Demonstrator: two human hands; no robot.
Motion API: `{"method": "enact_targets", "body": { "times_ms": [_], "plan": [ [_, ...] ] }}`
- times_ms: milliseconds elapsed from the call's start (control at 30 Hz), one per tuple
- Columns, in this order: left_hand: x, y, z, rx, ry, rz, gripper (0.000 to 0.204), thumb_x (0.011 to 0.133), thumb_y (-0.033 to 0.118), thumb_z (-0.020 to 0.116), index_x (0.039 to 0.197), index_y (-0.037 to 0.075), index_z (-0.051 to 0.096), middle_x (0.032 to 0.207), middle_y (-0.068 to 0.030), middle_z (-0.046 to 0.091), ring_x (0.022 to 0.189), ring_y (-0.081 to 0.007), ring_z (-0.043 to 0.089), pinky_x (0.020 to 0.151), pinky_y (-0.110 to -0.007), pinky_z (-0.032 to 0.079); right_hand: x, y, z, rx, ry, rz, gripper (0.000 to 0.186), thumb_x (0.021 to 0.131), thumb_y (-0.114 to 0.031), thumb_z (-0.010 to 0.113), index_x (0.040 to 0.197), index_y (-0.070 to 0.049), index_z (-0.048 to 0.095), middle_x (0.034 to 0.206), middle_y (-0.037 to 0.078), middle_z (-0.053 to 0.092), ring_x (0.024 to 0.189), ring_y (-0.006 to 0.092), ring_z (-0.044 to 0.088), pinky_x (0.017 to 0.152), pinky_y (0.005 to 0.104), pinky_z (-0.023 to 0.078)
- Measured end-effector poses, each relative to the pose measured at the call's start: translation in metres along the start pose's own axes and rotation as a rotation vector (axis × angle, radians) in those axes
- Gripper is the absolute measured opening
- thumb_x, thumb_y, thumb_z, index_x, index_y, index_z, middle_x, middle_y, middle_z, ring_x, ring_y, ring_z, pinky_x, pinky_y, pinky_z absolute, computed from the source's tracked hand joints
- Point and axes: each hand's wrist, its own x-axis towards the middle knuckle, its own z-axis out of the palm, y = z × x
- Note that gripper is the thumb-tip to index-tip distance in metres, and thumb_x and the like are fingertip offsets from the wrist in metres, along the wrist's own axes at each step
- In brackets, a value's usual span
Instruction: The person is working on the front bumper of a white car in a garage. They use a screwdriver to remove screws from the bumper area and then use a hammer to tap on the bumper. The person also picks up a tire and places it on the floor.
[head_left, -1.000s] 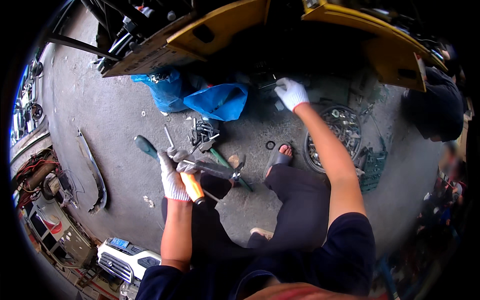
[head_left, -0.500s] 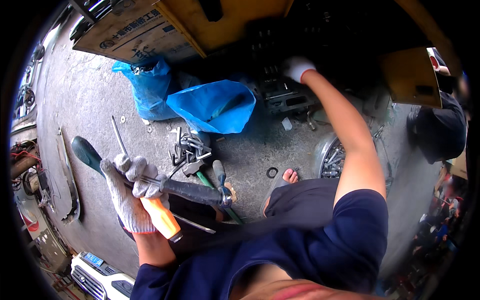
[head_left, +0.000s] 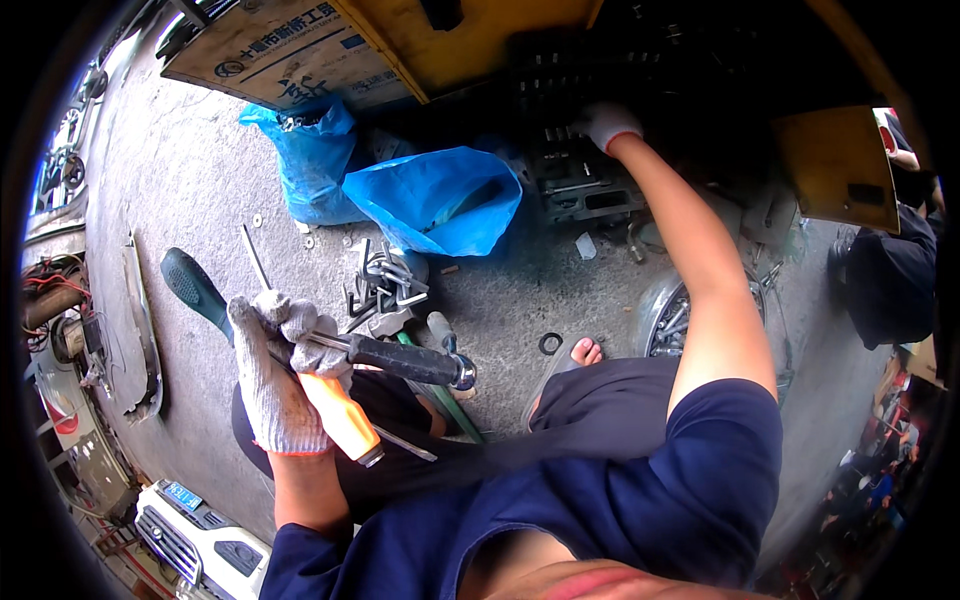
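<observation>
My gloved left hand (head_left: 285, 370) is closed round several tools: a screwdriver with a green handle (head_left: 195, 285), one with an orange handle (head_left: 340, 415), and a ratchet with a black handle (head_left: 405, 360). My gloved right hand (head_left: 605, 125) reaches into the dark space under the yellow housing, beside small metal sockets (head_left: 555, 135); its fingers curl, and what they touch is hard to make out. Below it lie metal parts (head_left: 590, 200). An open blue bag (head_left: 430, 195) is left of it, and a heap of hex keys (head_left: 385, 285) lies above my left hand.
Yellow panels (head_left: 835, 165) surround the dark space. A second blue bag (head_left: 310, 180) stands at back left. A round tray of metal parts (head_left: 670, 315) is by my knee. A long metal piece (head_left: 140, 330), a white car bumper (head_left: 195, 530) and a dark-clothed person (head_left: 885, 290) are at the sides.
My right hand has moved forward and up into the dark space. My left hand, holding the same tools, moved left in view, then slightly back right. The view has shifted toward the housing.
</observation>
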Motion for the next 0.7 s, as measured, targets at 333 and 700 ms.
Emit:
{"method": "enact_targets", "body": {
  "times_ms": [333,700],
  "plan": [
    [-0.001,-0.017,0.008,0.018,0.025,-0.058,0.035,0.099,0.046,0.052,0.098,0.011,0.058,0.077,0.0003,0.050,0.059,-0.0083,0.044,0.047,-0.023,0.044,-0.004,0.033,-0.035,-0.016,0.034,-0.092,0.043,0.088,-0.042,0.058,0.113,-0.009,0.070,0.119,0.017,0.066,0.109,0.0357,0.062,0.095,0.0418,0.049],
    [0.001,-0.011,0.015,-0.075,-0.003,0.023,0.044,0.096,0.050,0.055,0.113,0.010,0.056,0.082,-0.0036,0.057,0.068,-0.0154,0.055,0.062,-0.031,0.049,-0.229,-0.215,-0.142,0.503,-0.171,-1.153,0.032,0.093,-0.032,0.056,0.102,-0.004,0.068,0.095,0.017,0.068,0.090,0.0339,0.066,0.082,0.0414,0.052]
  ]
}}
